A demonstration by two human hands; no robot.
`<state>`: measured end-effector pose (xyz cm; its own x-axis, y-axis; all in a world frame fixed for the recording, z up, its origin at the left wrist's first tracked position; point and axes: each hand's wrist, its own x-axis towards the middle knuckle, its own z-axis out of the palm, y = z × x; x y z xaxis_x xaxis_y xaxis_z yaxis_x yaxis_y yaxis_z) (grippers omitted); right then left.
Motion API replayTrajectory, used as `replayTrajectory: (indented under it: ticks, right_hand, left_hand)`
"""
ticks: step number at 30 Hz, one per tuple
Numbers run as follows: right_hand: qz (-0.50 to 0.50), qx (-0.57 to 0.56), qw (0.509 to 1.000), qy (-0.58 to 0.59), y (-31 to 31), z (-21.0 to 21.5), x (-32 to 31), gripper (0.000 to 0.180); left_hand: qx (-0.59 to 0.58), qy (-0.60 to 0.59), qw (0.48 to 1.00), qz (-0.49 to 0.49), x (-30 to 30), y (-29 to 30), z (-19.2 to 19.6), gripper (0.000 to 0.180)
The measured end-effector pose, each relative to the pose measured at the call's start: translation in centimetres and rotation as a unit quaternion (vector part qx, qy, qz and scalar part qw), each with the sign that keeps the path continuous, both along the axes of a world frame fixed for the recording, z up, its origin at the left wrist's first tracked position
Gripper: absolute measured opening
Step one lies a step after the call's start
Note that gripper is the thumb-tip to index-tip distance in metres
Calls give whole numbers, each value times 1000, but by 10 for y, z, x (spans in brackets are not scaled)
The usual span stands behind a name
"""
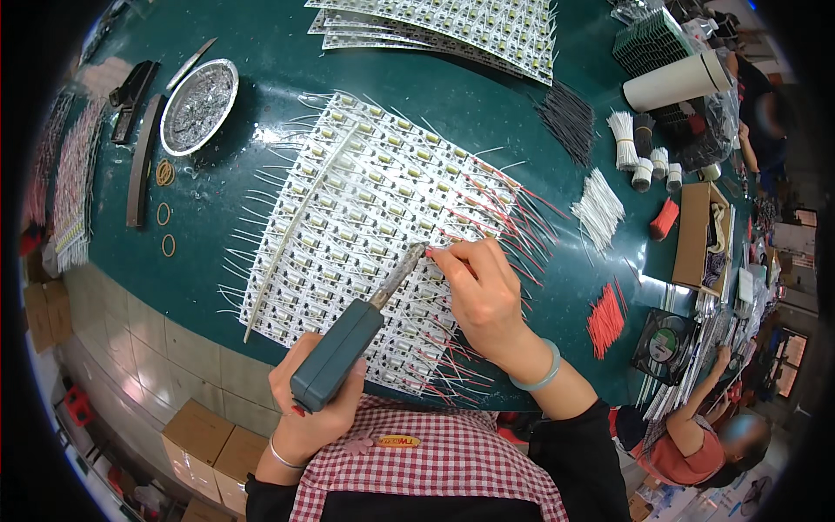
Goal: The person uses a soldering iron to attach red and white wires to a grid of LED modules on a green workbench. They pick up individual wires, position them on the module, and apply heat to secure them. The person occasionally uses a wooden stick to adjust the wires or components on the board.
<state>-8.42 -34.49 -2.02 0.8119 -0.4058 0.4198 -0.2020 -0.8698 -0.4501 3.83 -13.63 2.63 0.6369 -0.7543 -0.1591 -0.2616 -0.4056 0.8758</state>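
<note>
My left hand (315,396) is closed around the dark green handle of a soldering iron (337,355). The iron's metal tip reaches up and right to the middle of a white circuit board panel (348,217) packed with small components. Beside that tip, the fingertips of my right hand (484,291) are pinched on a thin red wire, mostly hidden by the fingers. White wires stick out from the panel's left edge, and red and white ones from its right. A long thin pale strip (300,226) lies across the panel's left part.
A bowl of silvery metal bits (200,107) stands far left, near rubber bands (163,213). Stacked panels (452,30) lie at the back. To the right are black wires (567,122), white wires (598,211), red wires (606,322) and a cardboard box (696,239). Other people work at right.
</note>
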Motion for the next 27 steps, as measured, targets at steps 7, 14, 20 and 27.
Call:
replayTrajectory:
  ticks: [7,14,20,27]
  right_hand:
    - [-10,13,1000,-2,2,-2,0,31]
    - [-14,-4,1000,4,3,-1,0,28]
    - [-14,-8,1000,5,4,0,-4,28]
    - [-13,0,999,32,4,1,-4,33]
  left_hand:
    - [-38,7,999,21,-2,11,-5,21]
    - [-47,-14,999,2,0,8,1,21]
    - [-52,-8,999,5,0,8,0,21]
    - [-77,-37,996,4,-4,-1,-7,17]
